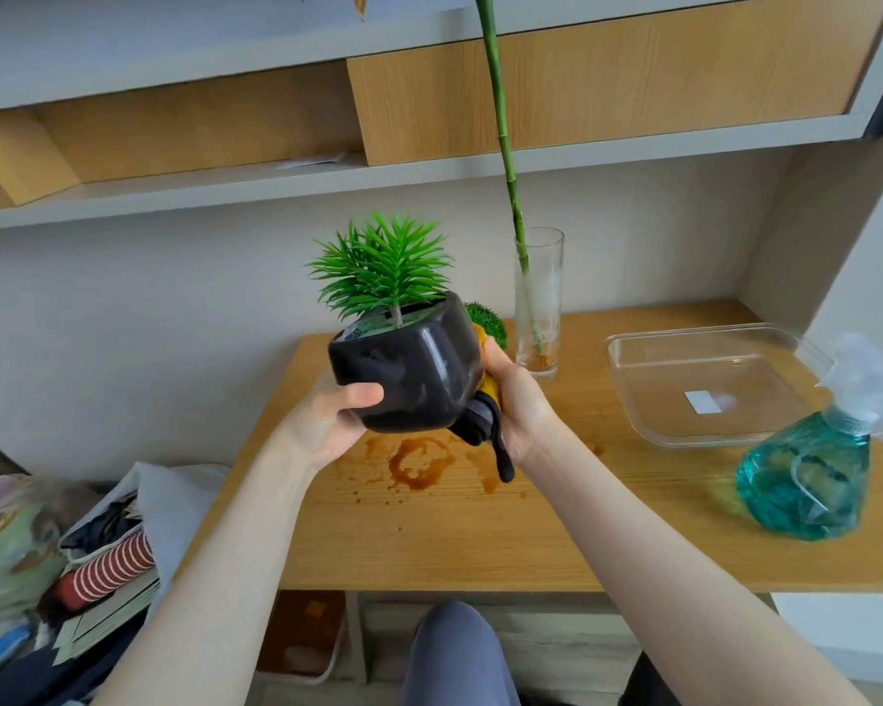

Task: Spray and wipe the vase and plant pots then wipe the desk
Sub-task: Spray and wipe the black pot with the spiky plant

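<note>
Gripping the tilted pot [409, 369], left hand [327, 425]; right hand [518, 415] clutching cloth [485, 425]; vase [539, 303], spray bottle [806, 476] nearby.

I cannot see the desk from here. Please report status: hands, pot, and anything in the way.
Left hand grips black pot, lifted off the desk. Right hand presses cloth to its side. Brown spill on desk below. Nothing in the way.
</note>
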